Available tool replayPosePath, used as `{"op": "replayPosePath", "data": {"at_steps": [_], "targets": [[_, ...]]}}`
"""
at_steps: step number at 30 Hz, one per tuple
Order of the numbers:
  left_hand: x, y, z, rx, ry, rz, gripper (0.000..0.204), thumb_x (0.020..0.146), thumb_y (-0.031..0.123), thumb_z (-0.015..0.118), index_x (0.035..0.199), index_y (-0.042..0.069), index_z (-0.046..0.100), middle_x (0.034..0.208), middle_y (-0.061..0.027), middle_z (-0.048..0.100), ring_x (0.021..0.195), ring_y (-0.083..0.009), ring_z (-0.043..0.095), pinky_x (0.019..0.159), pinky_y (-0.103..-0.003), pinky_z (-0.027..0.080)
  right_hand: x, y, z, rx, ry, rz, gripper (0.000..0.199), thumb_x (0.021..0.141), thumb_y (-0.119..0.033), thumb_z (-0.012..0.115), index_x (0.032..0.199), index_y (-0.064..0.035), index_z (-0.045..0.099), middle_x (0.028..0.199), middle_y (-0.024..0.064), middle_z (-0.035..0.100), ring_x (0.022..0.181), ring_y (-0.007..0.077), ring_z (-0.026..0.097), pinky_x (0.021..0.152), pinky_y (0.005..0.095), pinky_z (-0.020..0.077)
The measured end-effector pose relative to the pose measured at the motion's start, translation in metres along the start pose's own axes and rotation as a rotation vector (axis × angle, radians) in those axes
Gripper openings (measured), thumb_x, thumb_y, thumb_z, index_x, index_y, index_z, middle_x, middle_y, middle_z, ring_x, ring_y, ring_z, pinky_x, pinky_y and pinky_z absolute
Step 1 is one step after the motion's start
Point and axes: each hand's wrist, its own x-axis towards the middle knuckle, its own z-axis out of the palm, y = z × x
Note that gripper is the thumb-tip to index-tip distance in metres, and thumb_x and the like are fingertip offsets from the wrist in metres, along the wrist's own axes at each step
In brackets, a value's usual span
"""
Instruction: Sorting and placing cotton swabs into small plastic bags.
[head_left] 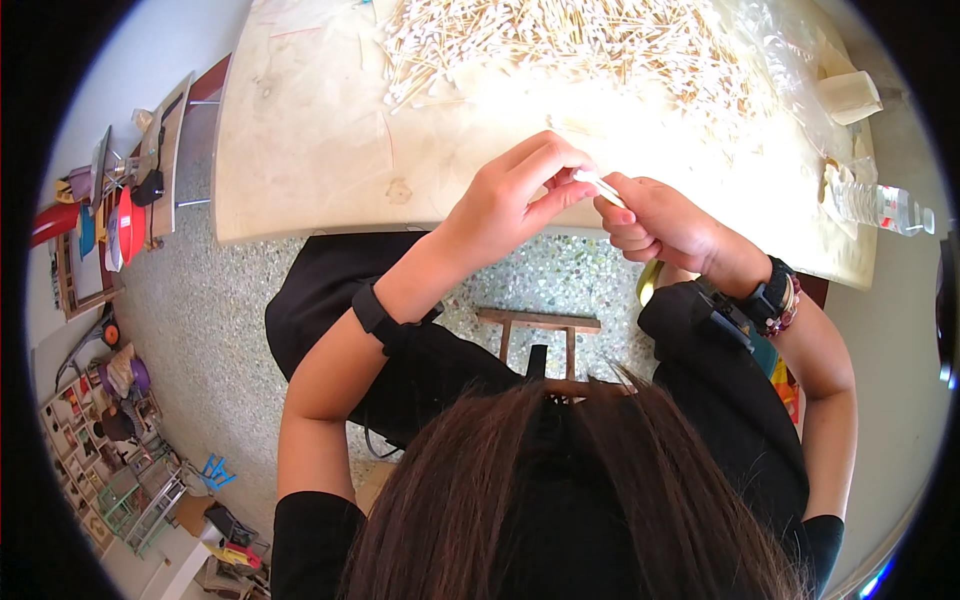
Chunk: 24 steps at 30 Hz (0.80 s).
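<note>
A small bunch of cotton swabs [603, 189] is held between my hands, just above the table's near edge. My right hand [660, 222] is closed round its lower part, with the thumb lying along the sticks. At the white tips, my left hand [525, 190] pinches with thumb and forefinger; how many swabs it grips is too small to tell. Beyond my hands, a wide heap of loose cotton swabs [570, 45] covers the far part of the pale wooden table [300, 150], their sticks pointing every way.
On the table's right side lie clear plastic wrapping [775, 60], a cream-coloured roll [850, 97] and a clear plastic bottle [880, 207] on its side. A wooden stool frame [538, 320] stands below the table edge. Several household things and a blue stool [216, 471] are off to the left.
</note>
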Motion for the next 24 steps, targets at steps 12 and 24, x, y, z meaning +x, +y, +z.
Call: {"op": "replayPosePath", "data": {"at_steps": [12,24], "targets": [[-0.001,0.008,0.012,-0.616,0.212,-0.572,0.015,0.081,0.006,0.067,0.088,-0.003,0.057,0.084,-0.0064,0.062,0.076,-0.0103,0.061,0.067,-0.023,0.05,0.008,0.001,0.008,-0.203,0.343,-0.163,0.043,0.096,-0.035,0.036,0.058,-0.0143,0.036,0.048,-0.0079,0.025,0.041,0.0049,0.017,0.039,0.0229,0.0161],[-0.004,0.013,0.007,-0.697,0.224,-0.629,0.015,0.08,0.001,0.067,0.092,-0.005,0.059,0.085,-0.0091,0.066,0.078,-0.0119,0.063,0.071,-0.023,0.05,0.01,0.001,0.011,-0.064,0.247,-0.137,0.043,0.096,-0.035,0.034,0.059,-0.0149,0.035,0.048,-0.0082,0.024,0.041,0.0051,0.017,0.039,0.0227,0.0158]]}}
